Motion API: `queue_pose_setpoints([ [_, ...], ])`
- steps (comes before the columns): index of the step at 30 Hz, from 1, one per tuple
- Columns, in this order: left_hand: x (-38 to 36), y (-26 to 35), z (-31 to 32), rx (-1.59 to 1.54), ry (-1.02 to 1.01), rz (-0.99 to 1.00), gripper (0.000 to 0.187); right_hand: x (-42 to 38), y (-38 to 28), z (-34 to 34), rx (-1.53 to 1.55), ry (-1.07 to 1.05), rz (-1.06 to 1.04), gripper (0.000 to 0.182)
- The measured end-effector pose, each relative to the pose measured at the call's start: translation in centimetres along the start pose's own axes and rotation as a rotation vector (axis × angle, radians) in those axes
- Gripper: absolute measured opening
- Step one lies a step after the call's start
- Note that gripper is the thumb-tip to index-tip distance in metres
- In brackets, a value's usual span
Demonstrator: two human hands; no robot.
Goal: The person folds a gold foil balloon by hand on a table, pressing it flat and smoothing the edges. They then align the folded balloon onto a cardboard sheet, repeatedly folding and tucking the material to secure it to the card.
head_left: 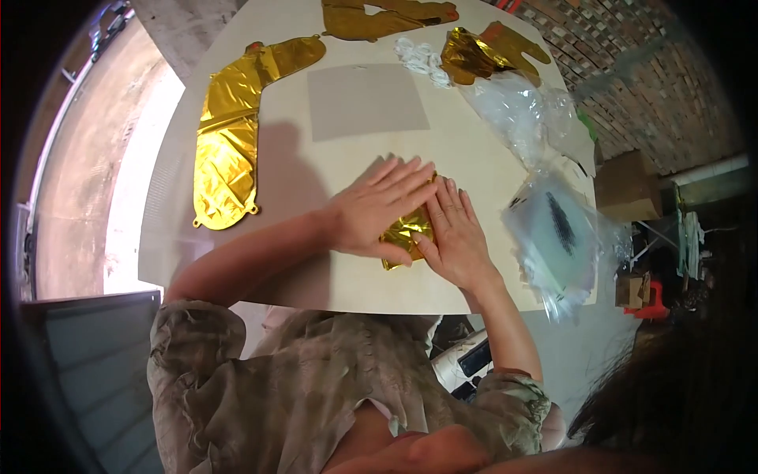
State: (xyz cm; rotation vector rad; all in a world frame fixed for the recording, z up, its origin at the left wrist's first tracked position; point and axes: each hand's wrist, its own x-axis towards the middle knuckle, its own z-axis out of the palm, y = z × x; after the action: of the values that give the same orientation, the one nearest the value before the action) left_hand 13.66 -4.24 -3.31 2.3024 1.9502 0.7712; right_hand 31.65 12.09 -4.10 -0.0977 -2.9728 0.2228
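A small folded piece of shiny gold foil (409,227) lies on the table near its front edge. My left hand (379,209) rests palm down across its left and upper part, with the fingers stretched out toward the upper right. Flat along its right side is my right hand (458,233), fingers extended upward and thumb on the foil. Both hands cover much of the foil, so its full outline is hidden. To the left, a flat gold foil balloon (227,150) with a bent shape and small tabs is spread out.
The pale table (347,170) has a grey square sheet (367,103) at its middle. More gold foil (387,17) lies at the far edge. Crumpled gold foil (474,55) sits beside a white stringy bundle (422,59). Clear plastic bags (553,229) hang over the right edge.
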Motion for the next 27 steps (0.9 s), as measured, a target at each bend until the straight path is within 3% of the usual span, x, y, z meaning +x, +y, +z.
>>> queue_pose_setpoints([
  [1,-0.2,0.0,-0.6,0.003,0.122,-0.028,0.095,0.0,0.0,0.0,0.007,0.008,-0.011,0.075],
  [2,-0.6,0.2,-0.7,0.017,0.120,-0.036,0.095,0.0,-0.1,0.0,0.019,0.001,0.003,0.074],
  [4,-1.8,1.0,-0.5,-0.280,0.454,-0.503,0.078,0.1,-0.2,0.0,0.041,0.005,0.006,0.074],
  [5,-2.3,1.5,-0.1,-0.608,0.587,-0.649,0.061,0.1,-0.2,-0.1,0.033,-0.005,0.012,0.073],
  [6,-2.7,2.1,-1.3,-0.593,0.589,-0.652,0.061,0.1,-0.2,-0.1,0.023,-0.013,0.018,0.072],
  [8,-3.6,3.4,-4.5,-1.273,0.139,-1.233,0.045,0.0,-0.2,0.0,0.033,-0.003,0.016,0.072],
  [11,-3.3,5.3,-4.2,-1.408,0.174,-1.335,0.040,0.0,-0.2,0.2,0.038,0.004,0.019,0.072],
  [21,0.1,3.0,-2.2,-1.274,0.053,-1.240,0.038,-0.1,0.1,0.4,0.039,0.014,0.018,0.073],
  [24,0.0,2.3,-0.6,-1.309,0.130,-1.183,0.037,-0.1,0.1,0.4,0.049,0.015,0.018,0.073],
  [27,0.0,2.2,0.0,-1.330,0.191,-1.255,0.034,0.0,-0.1,0.2,0.064,0.003,0.032,0.072],
])
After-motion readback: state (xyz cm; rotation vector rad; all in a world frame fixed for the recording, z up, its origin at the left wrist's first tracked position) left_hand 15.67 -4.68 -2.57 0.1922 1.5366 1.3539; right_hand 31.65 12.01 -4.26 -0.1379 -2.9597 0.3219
